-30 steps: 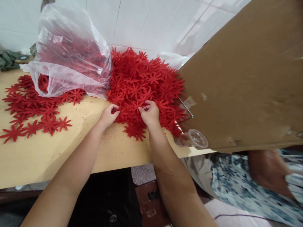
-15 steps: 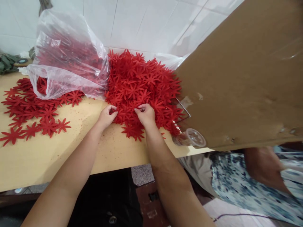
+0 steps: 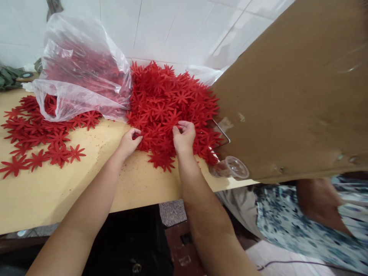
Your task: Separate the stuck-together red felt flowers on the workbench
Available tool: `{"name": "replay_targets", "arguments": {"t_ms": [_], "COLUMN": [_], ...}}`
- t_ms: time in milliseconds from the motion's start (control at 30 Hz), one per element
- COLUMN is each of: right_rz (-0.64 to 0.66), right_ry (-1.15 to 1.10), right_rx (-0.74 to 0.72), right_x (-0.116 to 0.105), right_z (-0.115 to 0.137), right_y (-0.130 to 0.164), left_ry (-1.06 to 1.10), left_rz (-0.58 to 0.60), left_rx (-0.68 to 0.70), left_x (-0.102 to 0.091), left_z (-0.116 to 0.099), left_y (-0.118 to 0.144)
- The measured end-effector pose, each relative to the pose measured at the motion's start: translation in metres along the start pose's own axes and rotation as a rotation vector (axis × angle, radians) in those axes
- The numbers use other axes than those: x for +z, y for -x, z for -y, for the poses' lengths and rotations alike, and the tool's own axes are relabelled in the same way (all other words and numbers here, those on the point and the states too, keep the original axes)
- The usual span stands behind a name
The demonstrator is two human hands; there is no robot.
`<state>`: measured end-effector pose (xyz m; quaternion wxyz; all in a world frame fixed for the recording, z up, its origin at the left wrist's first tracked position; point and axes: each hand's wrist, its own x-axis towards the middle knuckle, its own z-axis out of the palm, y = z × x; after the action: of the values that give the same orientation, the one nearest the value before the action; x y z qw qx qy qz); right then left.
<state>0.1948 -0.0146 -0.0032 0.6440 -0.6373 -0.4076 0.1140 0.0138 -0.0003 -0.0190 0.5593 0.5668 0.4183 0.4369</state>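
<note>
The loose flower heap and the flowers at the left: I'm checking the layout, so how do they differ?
The heap is piled thick against the wall; the left flowers lie flat, spread thin on the table. Both hands, left and right, pinch at the heap's near edge; nobody touches the left flowers. The bag rests partly over the left flowers and only borders the heap. Both are the same red cut-outs.

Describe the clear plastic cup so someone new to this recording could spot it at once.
Start at the big brown cardboard sheet on the right. Just under its lower left edge, the clear plastic cup lies on its side at the table edge, the only transparent round thing beside the red flower pile.
</note>
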Motion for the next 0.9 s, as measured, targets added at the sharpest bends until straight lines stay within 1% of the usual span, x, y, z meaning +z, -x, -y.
{"name": "replay_targets", "arguments": {"t_ms": [100, 233, 367, 467, 567, 633, 700, 733, 800, 833, 900], "right_rz": [-0.02, -0.047, -0.064, -0.111, -0.112, -0.127, -0.142, -0.133, -0.059, 0.006, 0.187], "right_ry": [0.0, 0.017, 0.036, 0.086, 0.216, 0.383, 0.545, 0.591, 0.607, 0.588, 0.497], "right_rx": [0.028, 0.03, 0.069, 0.014, -0.111, -0.233, -0.35, -0.389, -0.431, -0.438, -0.408], "right_x": [-0.003, -0.007, -0.012, -0.017, -0.022, -0.024, -0.022, -0.019, -0.01, -0.005, 0.008], "right_z": [0.0, -0.002, -0.008, -0.015, -0.014, -0.003, 0.015, 0.025, 0.042, 0.047, 0.051], "right_y": [-0.003, -0.005, -0.015, -0.027, -0.029, -0.02, -0.002, 0.009, 0.032, 0.043, 0.06], "left_ry": [-0.006, -0.031, -0.044, -0.052, -0.044, -0.034, -0.023, -0.016, 0.002, 0.01, 0.028], "left_rz": [-0.002, -0.009, -0.008, -0.012, -0.01, -0.007, -0.005, -0.003, 0.002, 0.005, 0.009], "left_rx": [0.0, 0.004, 0.023, 0.04, 0.047, 0.036, 0.019, 0.011, 0.001, 0.0, 0.007], "left_x": [0.001, 0.0, -0.001, -0.001, -0.001, 0.0, 0.001, 0.001, 0.001, 0.001, 0.001], "left_z": [-0.001, -0.001, 0.003, 0.004, 0.003, 0.0, -0.004, -0.005, -0.007, -0.007, -0.005], "left_y": [0.001, 0.0, -0.001, -0.002, 0.0, 0.001, 0.002, 0.003, 0.003, 0.003, 0.003]}}
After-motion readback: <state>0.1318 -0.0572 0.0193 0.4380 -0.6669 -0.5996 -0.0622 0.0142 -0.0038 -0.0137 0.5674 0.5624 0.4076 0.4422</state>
